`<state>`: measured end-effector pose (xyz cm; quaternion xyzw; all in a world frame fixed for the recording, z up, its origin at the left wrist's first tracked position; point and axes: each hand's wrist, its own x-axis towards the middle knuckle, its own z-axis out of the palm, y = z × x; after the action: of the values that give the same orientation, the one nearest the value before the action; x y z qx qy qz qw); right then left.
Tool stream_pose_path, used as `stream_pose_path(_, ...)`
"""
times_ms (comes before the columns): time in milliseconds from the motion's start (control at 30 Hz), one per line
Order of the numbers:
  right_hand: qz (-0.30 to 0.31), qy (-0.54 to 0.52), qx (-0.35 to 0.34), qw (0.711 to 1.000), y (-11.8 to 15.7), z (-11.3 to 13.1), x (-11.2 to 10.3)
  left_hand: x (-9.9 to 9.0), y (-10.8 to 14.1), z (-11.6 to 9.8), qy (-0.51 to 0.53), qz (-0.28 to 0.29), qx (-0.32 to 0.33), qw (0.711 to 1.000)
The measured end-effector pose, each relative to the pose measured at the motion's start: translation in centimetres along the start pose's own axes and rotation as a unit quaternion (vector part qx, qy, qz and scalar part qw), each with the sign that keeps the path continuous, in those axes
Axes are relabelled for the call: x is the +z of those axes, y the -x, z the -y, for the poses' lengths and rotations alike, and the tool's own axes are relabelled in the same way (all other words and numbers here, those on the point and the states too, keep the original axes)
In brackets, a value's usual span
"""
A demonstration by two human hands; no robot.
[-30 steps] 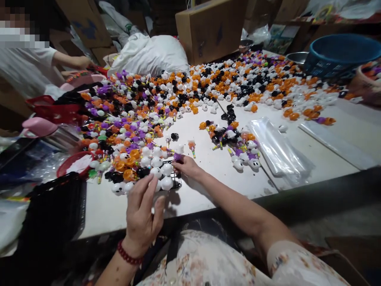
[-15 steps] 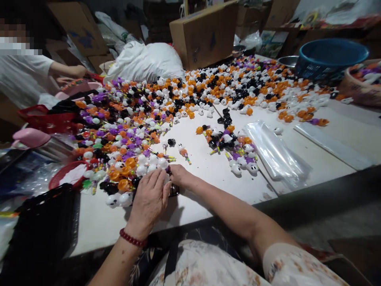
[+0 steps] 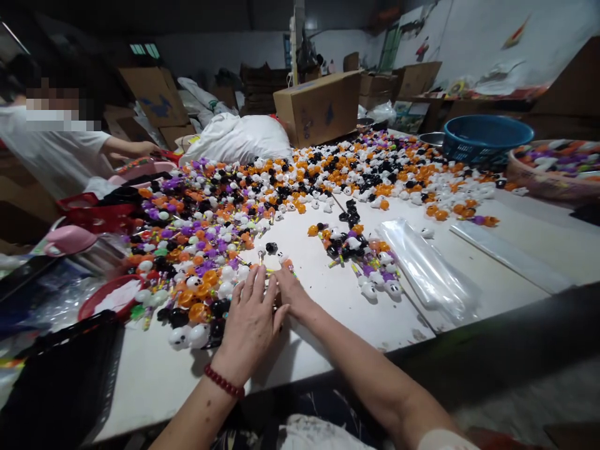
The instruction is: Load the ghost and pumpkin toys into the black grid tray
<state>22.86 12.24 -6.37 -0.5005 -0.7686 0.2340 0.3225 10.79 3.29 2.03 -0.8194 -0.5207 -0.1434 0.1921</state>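
At the near edge of the white table (image 3: 337, 312), a cluster of small glossy toys (image 3: 200, 312) lay just in front of the person, partly under the left hand (image 3: 250, 322). That hand's fingers were stretched out and the thumb stood apart, with no clamp visible. The right hand (image 3: 291, 295) reached in beside it, but its fingertips were hidden, so whether they pinched anything could not be told. The toys looked to be hollow plastic: light, stiff and probably slick, apt to roll under a careless push. The round white heads (image 3: 199, 335) offered the fullest hold, best taken across their sides with finger pads and thumb. A loose stemmed toy (image 3: 285, 261) lay just beyond the hands; its narrow stem seemed the likelier part to crack, so a light pinch near the head suited it better.
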Motion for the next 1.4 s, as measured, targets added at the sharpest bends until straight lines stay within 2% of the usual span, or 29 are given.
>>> stream_pose_path(67,-0.036,0.062,0.07,0.995,-0.5,-0.8,-1.7,0.6,-0.5,0.0,-0.006,0.019,-0.027,0.999)
stream_pose_path(100,-0.033,0.092,0.111,0.989,-0.8,-1.2,-2.5,0.8,-0.6,0.0,-0.005,0.027,-0.041,0.999)
stream_pose_path(167,0.008,0.136,0.17,0.976,-1.4,-2.0,-3.9,1.0,-0.8,0.1,0.003,0.039,-0.058,0.998)
stream_pose_path(267,0.064,0.155,0.195,0.966,-1.8,-2.8,-4.9,0.7,-0.7,0.4,0.033,0.044,-0.067,0.996)
stream_pose_path(367,0.047,0.085,0.181,0.979,-1.8,-2.9,-4.6,0.6,-0.6,1.0,0.081,0.048,-0.074,0.993)
stream_pose_path(467,0.029,-0.045,0.158,0.986,-1.8,-2.4,-3.0,1.0,-0.5,1.7,0.121,0.052,-0.078,0.988)
stream_pose_path(567,0.044,-0.176,0.133,0.974,-2.0,-1.4,-0.8,1.3,-0.3,2.1,0.143,0.054,-0.082,0.985)
stream_pose_path(633,0.055,-0.225,0.114,0.966,-2.3,-0.8,0.5,1.4,-0.2,2.3,0.15,0.056,-0.084,0.983)
stream_pose_path(733,0.08,-0.185,0.09,0.975,-2.9,-0.3,1.3,1.5,-0.1,2.5,0.159,0.057,-0.084,0.982)
stream_pose_path(833,0.122,-0.102,0.033,0.987,-3.5,0.0,0.9,1.6,0.0,2.7,0.163,0.061,-0.081,0.981)
stream_pose_path(967,0.172,-0.014,-0.03,0.985,-4.2,0.3,0.3,1.8,0.1,2.8,0.162,0.05,-0.074,0.983)
stream_pose_path(1167,0.192,0.047,-0.072,0.978,-4.8,0.7,1.1,2.4,-0.1,3.5,0.178,0.016,-0.044,0.983)
stream_pose_path(1300,0.188,0.018,-0.081,0.979,-4.2,0.4,0.8,2.1,-0.4,3.6,0.173,-0.018,-0.012,0.985)
stream_pose_path(1400,0.112,-0.013,-0.062,0.992,-1.5,-0.1,-1.7,0.4,0.1,2.5,0.171,-0.07,0.008,0.983)
